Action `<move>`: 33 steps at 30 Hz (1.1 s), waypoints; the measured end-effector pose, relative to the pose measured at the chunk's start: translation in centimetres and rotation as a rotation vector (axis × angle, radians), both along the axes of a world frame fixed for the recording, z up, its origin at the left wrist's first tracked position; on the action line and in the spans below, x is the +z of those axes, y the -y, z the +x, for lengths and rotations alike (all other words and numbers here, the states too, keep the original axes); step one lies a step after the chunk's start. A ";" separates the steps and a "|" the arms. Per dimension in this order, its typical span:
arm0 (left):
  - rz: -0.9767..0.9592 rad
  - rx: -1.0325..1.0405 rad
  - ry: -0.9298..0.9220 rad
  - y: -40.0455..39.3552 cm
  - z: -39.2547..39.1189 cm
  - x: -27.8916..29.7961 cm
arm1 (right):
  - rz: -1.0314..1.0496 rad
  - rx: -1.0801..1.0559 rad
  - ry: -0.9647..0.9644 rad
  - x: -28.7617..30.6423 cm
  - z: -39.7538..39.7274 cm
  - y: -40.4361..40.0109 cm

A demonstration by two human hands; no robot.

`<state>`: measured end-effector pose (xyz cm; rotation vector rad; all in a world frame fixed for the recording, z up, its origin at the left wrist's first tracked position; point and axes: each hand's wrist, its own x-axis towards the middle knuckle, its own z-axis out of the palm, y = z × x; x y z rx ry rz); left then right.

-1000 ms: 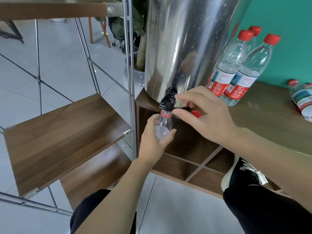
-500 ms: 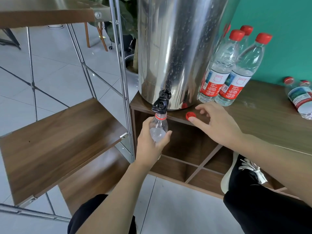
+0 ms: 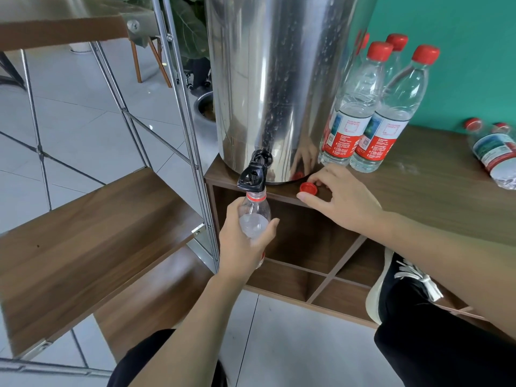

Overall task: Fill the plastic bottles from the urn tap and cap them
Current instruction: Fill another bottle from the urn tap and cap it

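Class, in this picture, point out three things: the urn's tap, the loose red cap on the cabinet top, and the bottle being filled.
tap [image 3: 254,174]: head view, on the black handle.
loose red cap [image 3: 308,188]: head view, on its top face.
bottle being filled [image 3: 254,216]: head view, on the clear shoulder below the neck.

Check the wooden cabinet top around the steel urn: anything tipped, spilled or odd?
Yes: at the far right of the wooden cabinet top, two red-capped labelled plastic bottles lie on their sides, while the red-capped bottles beside the steel urn stand upright. A wet-looking patch shows near them; cannot confirm a spill.
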<state>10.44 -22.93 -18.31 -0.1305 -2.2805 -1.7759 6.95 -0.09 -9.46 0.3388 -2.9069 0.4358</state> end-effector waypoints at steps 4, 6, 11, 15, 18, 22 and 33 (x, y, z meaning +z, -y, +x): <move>0.005 0.015 0.000 -0.1 0.2 -0.2 | 0.053 0.017 -0.045 -0.4 0.1 0.0; 0.012 0.012 0.008 -0.4 0.2 -0.1 | 0.075 0.013 -0.061 -0.3 0.2 -0.3; 0.018 0.008 0.018 -0.5 0.4 -0.1 | 0.096 0.021 -0.070 -0.4 0.2 -0.3; 0.013 0.011 0.020 -0.5 0.4 -0.1 | 0.101 0.011 -0.073 -0.5 0.1 -0.2; 0.000 0.016 0.018 -0.5 0.2 0.1 | 0.105 0.006 -0.076 -0.4 0.1 -0.2; 0.019 0.007 0.041 -0.5 0.3 0.0 | 0.100 0.012 -0.081 -0.6 0.2 0.0; 0.009 0.000 0.047 -0.5 0.2 0.0 | 0.108 0.004 -0.090 -0.7 0.2 -0.1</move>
